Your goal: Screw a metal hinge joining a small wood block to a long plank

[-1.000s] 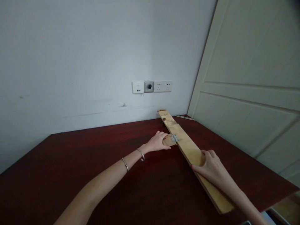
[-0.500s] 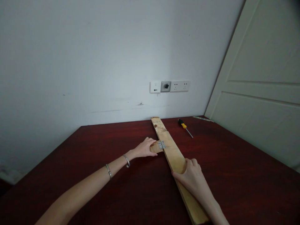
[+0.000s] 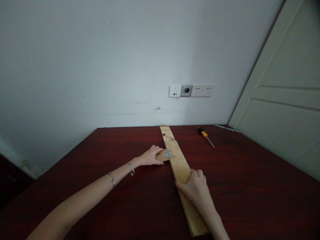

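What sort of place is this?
Probably an indoor room, perhaps in a home, judging by the wall sockets. The screwdriver and hinged wooden board on the dark red tabletop suggest it may double as a workspace.

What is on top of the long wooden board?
On the long board, one leaf of a metal hinge sits at the left edge, and the right hand grips across the board. The surface beneath that palm is covered.

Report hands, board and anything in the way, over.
Left hand gripping block, right hand gripping board. Hinge joins block and board. Screwdriver right, not blocking.
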Action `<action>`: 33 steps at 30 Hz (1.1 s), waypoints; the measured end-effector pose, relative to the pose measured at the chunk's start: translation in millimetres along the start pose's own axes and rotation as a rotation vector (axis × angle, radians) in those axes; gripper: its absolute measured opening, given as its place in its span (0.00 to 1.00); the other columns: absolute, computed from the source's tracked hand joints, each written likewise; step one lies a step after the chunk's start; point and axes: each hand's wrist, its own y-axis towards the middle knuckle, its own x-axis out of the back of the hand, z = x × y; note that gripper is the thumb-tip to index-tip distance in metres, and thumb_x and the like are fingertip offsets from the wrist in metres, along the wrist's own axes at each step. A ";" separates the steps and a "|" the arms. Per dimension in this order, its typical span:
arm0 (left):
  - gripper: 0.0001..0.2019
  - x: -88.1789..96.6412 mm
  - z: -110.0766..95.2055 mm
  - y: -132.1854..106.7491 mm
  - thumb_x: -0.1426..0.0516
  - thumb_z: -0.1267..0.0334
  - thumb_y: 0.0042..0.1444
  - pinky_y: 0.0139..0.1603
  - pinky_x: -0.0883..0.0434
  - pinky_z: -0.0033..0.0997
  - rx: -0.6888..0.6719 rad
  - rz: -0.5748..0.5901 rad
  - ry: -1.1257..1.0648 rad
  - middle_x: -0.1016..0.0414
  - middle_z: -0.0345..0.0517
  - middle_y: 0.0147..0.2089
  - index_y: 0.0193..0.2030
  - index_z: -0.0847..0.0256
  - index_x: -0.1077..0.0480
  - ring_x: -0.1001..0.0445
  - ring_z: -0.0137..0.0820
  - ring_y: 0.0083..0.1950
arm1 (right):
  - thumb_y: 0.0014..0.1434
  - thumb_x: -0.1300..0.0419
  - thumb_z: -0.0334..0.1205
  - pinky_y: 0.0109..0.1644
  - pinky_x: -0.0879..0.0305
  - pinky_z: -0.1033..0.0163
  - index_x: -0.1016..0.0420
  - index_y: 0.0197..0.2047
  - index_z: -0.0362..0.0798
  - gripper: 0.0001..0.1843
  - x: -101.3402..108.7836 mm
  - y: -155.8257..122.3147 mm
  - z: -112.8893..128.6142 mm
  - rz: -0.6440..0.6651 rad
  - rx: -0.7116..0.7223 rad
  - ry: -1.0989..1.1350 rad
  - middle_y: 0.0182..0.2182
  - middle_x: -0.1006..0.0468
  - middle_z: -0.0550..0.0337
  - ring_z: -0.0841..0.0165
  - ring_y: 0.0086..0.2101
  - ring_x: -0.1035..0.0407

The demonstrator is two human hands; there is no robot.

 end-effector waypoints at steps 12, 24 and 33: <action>0.36 2.9 1.1 -1.6 0.36 0.51 0.44 0.51 0.39 0.38 0.017 0.017 0.001 0.32 0.49 0.51 0.59 0.60 0.39 0.38 0.40 0.49 | 0.44 0.41 0.51 0.41 0.37 0.55 0.34 0.39 0.40 0.24 -3.6 -3.1 3.9 -0.032 -0.002 -0.097 0.36 0.34 0.48 0.51 0.40 0.34; 0.42 9.0 0.0 -0.4 0.37 0.49 0.43 0.54 0.39 0.43 0.057 0.097 0.004 0.35 0.51 0.53 0.63 0.58 0.45 0.39 0.44 0.52 | 0.55 0.50 0.60 0.44 0.36 0.51 0.39 0.58 0.33 0.41 25.4 36.0 -37.2 0.038 0.167 -0.107 0.49 0.35 0.35 0.46 0.47 0.34; 0.18 8.8 38.0 13.6 0.46 0.52 0.53 0.43 0.32 0.33 0.347 -0.276 -0.298 0.25 0.49 0.40 0.46 0.61 0.29 0.27 0.35 0.40 | 0.55 0.46 0.45 0.44 0.37 0.64 0.25 0.46 0.41 0.21 81.4 210.6 -89.5 -0.027 0.124 -0.008 0.40 0.22 0.48 0.60 0.43 0.28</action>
